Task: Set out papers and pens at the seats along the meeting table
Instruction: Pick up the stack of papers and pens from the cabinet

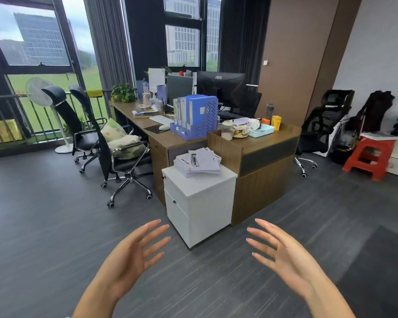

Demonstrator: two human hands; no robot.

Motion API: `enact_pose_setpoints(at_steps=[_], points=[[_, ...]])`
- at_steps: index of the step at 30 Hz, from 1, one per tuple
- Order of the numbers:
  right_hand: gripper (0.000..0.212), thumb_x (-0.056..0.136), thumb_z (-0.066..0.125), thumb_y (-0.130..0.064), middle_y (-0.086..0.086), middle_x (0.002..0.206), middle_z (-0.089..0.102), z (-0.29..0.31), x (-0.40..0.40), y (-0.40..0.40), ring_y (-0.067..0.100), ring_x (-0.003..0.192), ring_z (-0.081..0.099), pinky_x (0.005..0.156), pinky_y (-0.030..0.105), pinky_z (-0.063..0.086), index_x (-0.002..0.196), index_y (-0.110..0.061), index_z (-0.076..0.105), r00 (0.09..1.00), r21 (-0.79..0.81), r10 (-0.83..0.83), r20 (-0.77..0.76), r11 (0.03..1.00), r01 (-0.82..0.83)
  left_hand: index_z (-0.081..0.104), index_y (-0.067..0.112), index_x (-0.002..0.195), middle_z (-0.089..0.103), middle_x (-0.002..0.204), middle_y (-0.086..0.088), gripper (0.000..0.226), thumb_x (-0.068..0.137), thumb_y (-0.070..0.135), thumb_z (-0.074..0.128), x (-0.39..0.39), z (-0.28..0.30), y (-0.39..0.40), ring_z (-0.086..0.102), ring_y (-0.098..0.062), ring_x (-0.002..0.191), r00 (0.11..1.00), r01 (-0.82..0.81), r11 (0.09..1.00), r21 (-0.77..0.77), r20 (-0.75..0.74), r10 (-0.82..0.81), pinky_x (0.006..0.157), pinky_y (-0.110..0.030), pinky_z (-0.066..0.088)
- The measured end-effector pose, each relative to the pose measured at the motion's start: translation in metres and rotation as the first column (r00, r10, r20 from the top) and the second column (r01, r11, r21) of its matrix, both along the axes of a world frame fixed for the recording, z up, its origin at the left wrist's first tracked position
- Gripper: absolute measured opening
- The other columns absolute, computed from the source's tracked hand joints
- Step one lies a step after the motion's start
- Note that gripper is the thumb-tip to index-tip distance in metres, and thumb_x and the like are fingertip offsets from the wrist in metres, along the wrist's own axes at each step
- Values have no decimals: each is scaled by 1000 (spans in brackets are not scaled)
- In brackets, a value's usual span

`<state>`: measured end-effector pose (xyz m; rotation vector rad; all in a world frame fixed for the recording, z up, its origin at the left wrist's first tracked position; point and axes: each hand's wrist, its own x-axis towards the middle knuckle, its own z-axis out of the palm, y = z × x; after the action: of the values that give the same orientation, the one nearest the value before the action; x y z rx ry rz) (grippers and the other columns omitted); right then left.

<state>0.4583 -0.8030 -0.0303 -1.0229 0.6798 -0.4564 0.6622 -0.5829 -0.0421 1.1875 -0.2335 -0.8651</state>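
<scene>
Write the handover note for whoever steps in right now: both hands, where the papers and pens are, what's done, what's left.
Left hand: open, empty, held out over the floor.
Right hand: open, empty, likewise.
Papers: a loose stack of papers lies on top of the white drawer cabinet at the near end of the wooden desk, ahead of both hands. A dark item rests on the stack; too blurred to call it a pen.
Done: nothing picked up, nothing set out.
Left: collect papers, find pens, lay them at the seats. No meeting table is in view.
</scene>
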Motion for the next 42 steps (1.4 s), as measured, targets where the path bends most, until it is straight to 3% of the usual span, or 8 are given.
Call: enact_pose_setpoints(at_steps=[5,13,17,26,32,34,38,42], points=[[35,88,55,-26,10,118,65,-6,113,-110,29,109,60,89,41,47,121,-18,59,1000,48,-5,-3,999,5,62,18,118,70,117,-1,33,92,28,44,110,-1,-102,62,-25,112,999,-27,999,26,-25,28,92,-42,46],[52,75,61,-32,9,122,61,-35,308,-282,30,115,57,106,49,39,125,-20,56,999,23,-29,-35,999,30,58,16,123,68,121,-2,40,87,30,48,305,-36,-276,62,-24,113,997,-29,999,33,-69,31,96,-41,45],[34,88,54,-29,9,123,62,-38,396,-360,29,114,57,108,51,35,120,-21,59,999,32,-1,-41,999,2,59,18,121,70,117,0,36,90,30,47,395,-28,-358,63,-21,109,998,-12,998,63,-63,16,90,-38,47],[30,91,51,-30,4,118,65,-70,530,-501,23,109,61,93,40,45,119,-23,58,987,102,27,-158,995,-11,61,19,119,70,117,1,31,93,28,46,520,-61,-497,63,-23,111,989,-10,979,204,-143,40,91,-38,47],[27,91,53,-27,5,111,69,-132,602,-578,25,105,63,101,44,42,115,-19,61,961,238,104,-258,970,-41,63,19,115,72,111,1,28,92,26,48,567,-121,-573,64,-21,107,967,-55,946,320,-219,130,89,-36,47],[26,91,53,-26,5,109,69,-153,625,-604,24,104,63,98,41,44,115,-18,61,942,246,120,-314,968,-42,63,19,113,71,112,0,25,91,25,53,583,-143,-602,65,-21,106,971,-72,918,389,-181,153,92,-36,47],[31,89,59,-18,6,123,62,-206,668,-640,20,111,55,93,32,39,119,-13,58,880,124,60,-471,992,-1,58,16,113,64,119,-6,34,81,23,69,613,-193,-659,59,-20,103,982,-184,776,603,77,173,87,-30,44],[48,86,63,-14,10,137,48,-253,703,-656,25,119,48,91,29,34,131,-10,47,810,83,71,-583,996,-28,52,3,125,56,122,-8,49,83,22,66,629,-246,-706,50,-29,119,957,-248,586,771,288,26,98,-36,39]])
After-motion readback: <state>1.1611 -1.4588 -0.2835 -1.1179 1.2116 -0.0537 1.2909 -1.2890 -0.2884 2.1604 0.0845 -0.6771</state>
